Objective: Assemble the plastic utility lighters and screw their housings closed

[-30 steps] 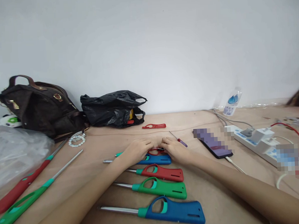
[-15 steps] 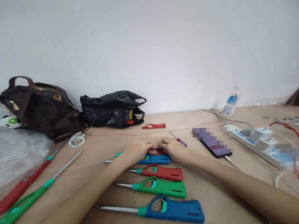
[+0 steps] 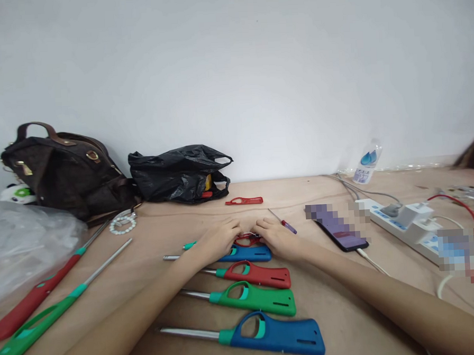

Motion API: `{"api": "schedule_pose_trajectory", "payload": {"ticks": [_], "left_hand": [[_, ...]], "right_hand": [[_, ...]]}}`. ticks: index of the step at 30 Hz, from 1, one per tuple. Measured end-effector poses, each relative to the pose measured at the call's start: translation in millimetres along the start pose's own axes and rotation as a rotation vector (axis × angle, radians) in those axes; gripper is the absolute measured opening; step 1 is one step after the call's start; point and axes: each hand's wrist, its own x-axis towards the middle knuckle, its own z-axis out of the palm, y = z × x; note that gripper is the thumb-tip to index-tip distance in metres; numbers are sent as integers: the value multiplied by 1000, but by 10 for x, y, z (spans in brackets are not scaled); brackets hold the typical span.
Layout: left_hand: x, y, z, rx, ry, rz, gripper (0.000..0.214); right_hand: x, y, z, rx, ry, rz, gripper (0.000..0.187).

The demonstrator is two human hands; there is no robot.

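Note:
My left hand [image 3: 221, 238] and my right hand [image 3: 277, 240] face each other, both with curled fingers closed on an opened red lighter casing [image 3: 247, 241]. A thin pale wire and small dark parts show in it; my fingers hide much of the rest. Just nearer to me lies a blue long-neck lighter [image 3: 251, 253], partly covered by my left hand. Below it, in a row, are a red lighter [image 3: 272, 276], a green lighter [image 3: 267, 301] and another blue lighter [image 3: 293, 336]. Beyond my hands lies a loose red casing half [image 3: 251, 200]. A small screwdriver [image 3: 288, 226] rests beside my right hand.
At left lie a red lighter [image 3: 36, 296], a green lighter [image 3: 34, 334], a plastic bag [image 3: 30, 246] and a bead bracelet [image 3: 122, 224]. A backpack [image 3: 62, 171] and black bag [image 3: 173, 175] stand behind. At right are a phone [image 3: 338, 228], power strip [image 3: 402, 230] and bottle [image 3: 366, 163].
Almost nothing differs. The whole view has shifted by a few pixels, and my fingers have moved only slightly at the red casing.

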Motion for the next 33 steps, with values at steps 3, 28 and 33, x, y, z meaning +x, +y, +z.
{"api": "schedule_pose_trajectory", "payload": {"ticks": [3,28,33], "left_hand": [[-4,-7,16,-2,19,17,33],[-10,-13,19,-53,37,27,39],[-8,9,-3,-11,-42,-37,27]], "right_hand": [[-3,-4,0,4,-7,-6,30],[66,29,-50,72,-82,35,33],[53,81,-113,336,-41,131,17]]}}
